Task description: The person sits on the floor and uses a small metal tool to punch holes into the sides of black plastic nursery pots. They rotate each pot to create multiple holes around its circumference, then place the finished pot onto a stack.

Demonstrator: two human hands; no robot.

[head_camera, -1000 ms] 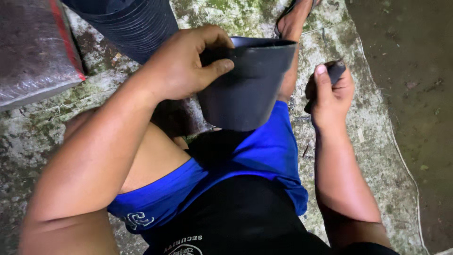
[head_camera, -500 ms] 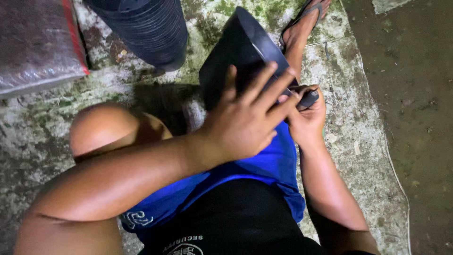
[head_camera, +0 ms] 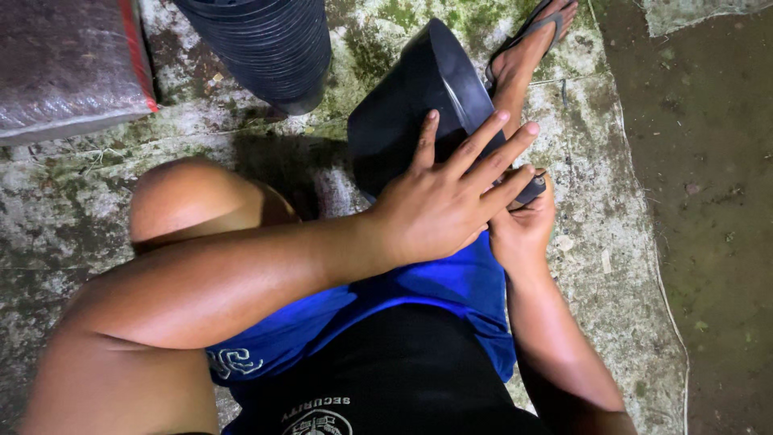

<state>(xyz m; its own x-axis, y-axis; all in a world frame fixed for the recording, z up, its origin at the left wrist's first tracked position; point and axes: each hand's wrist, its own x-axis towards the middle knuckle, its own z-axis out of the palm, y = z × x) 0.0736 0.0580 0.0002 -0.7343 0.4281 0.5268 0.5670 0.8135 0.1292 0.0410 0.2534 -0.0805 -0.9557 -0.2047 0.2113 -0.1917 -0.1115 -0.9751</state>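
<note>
A black plastic pot (head_camera: pixel 407 105) lies tilted on my lap, its rim turned to the right. My left hand (head_camera: pixel 451 201) rests flat on the pot's side with the fingers spread. Just under those fingers, my right hand (head_camera: pixel 523 225) is closed around a small dark tool (head_camera: pixel 533 190) whose end pokes out against the pot's lower edge. Most of the tool is hidden by my hands.
A tall stack of black pots (head_camera: pixel 266 44) stands at the top centre. A plastic-wrapped bundle with a red edge (head_camera: pixel 68 64) lies top left. My foot in a sandal (head_camera: pixel 527 48) stretches out on mossy concrete (head_camera: pixel 596 242); dark ground (head_camera: pixel 708 201) lies to the right.
The pot has been turned from upright, gripped at the rim, to tilted on its side. My left hand shifted from the rim to flat on the pot's wall; my right hand moved under it.
</note>
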